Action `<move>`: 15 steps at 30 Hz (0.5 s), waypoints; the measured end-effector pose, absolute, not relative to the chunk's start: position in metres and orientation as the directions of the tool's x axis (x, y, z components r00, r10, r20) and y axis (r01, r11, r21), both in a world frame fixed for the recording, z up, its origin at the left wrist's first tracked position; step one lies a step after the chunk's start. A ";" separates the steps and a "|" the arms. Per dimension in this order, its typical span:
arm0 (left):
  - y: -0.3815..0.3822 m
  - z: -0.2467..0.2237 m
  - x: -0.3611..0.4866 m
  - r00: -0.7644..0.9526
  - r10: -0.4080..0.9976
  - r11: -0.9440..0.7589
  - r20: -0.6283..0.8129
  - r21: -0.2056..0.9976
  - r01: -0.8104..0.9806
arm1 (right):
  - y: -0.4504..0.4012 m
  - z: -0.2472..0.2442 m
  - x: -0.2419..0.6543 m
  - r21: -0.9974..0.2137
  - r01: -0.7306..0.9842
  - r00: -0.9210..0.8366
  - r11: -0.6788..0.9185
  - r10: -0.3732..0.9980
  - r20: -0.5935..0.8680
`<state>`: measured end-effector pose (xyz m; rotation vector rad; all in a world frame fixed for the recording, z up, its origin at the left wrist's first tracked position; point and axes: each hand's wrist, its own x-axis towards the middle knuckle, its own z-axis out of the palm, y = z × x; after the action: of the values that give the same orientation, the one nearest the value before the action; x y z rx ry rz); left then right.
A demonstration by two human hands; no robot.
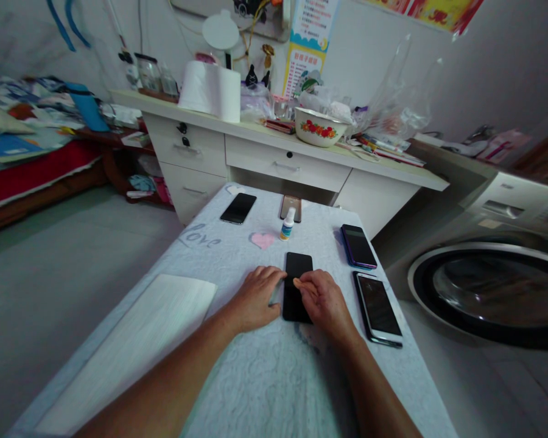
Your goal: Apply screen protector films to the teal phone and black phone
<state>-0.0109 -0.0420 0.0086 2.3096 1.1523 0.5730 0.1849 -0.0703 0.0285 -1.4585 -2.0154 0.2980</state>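
Observation:
A black phone (298,305) lies flat on the cloth-covered table, its long side running away from me. My left hand (257,298) rests at its left edge, thumb and fingers apart, fingertips touching the side. Over the phone's right side is my right hand (322,299), its fingers pinched around a small tan piece (296,283) that touches the screen; what the piece is I cannot make out. Beyond the phone stands a small white spray bottle (287,225) with a blue and yellow label.
Phones lie at the back left (238,208), back middle (291,208) and right (358,246), with a white one (380,307) nearer. A pale sheet (132,347) covers the left side. Behind are a desk (256,158) and a washing machine (497,243).

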 end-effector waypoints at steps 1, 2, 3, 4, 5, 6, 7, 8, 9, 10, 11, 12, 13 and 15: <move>-0.042 0.009 -0.010 0.548 0.821 -0.521 0.158 0.600 0.607 | -0.071 0.029 0.185 -0.528 0.761 -0.194 0.376 0.909 0.368; -0.042 0.010 -0.010 0.538 0.826 -0.518 0.171 0.609 0.601 | -0.071 0.029 0.184 -0.536 0.751 -0.192 0.385 0.904 0.381; -0.041 0.011 -0.009 0.524 0.831 -0.513 0.187 0.623 0.591 | -0.071 0.028 0.184 -0.542 0.744 -0.189 0.390 0.901 0.390; -0.041 0.013 -0.008 0.506 0.838 -0.506 0.205 0.640 0.579 | -0.072 0.027 0.183 -0.548 0.738 -0.188 0.394 0.900 0.393; -0.041 0.015 -0.008 0.487 0.844 -0.499 0.222 0.659 0.563 | -0.072 0.026 0.183 -0.553 0.733 -0.190 0.396 0.900 0.392; -0.041 0.017 -0.007 0.471 0.849 -0.493 0.239 0.680 0.543 | -0.071 0.026 0.182 -0.558 0.728 -0.194 0.399 0.900 0.390; -0.041 0.019 -0.007 0.455 0.852 -0.489 0.257 0.700 0.520 | -0.071 0.025 0.181 -0.563 0.723 -0.199 0.401 0.901 0.386; -0.041 0.020 -0.007 0.442 0.854 -0.487 0.273 0.718 0.497 | -0.071 0.024 0.180 -0.567 0.718 -0.202 0.403 0.901 0.384; -0.041 0.021 -0.007 0.432 0.855 -0.486 0.287 0.734 0.474 | -0.071 0.024 0.179 -0.570 0.714 -0.205 0.406 0.900 0.384; -0.041 0.021 -0.007 0.425 0.854 -0.487 0.299 0.746 0.454 | -0.071 0.024 0.179 -0.572 0.710 -0.208 0.410 0.899 0.386; -0.041 0.021 -0.007 0.423 0.853 -0.489 0.307 0.756 0.436 | -0.071 0.024 0.178 -0.574 0.707 -0.210 0.412 0.898 0.386; -0.041 0.021 -0.007 0.423 0.851 -0.489 0.311 0.763 0.423 | -0.071 0.024 0.177 -0.577 0.703 -0.216 0.415 0.898 0.383; -0.041 0.020 -0.007 0.428 0.849 -0.490 0.311 0.767 0.414 | -0.071 0.025 0.176 -0.580 0.698 -0.225 0.420 0.898 0.379; -0.041 0.020 -0.006 0.441 0.842 -0.495 0.311 0.771 0.401 | -0.072 0.027 0.175 -0.590 0.686 -0.244 0.427 0.898 0.367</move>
<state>-0.0058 -0.0412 0.0198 2.0819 1.0385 0.9315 0.1746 -0.0721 0.0265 -1.3323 -2.0121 0.4058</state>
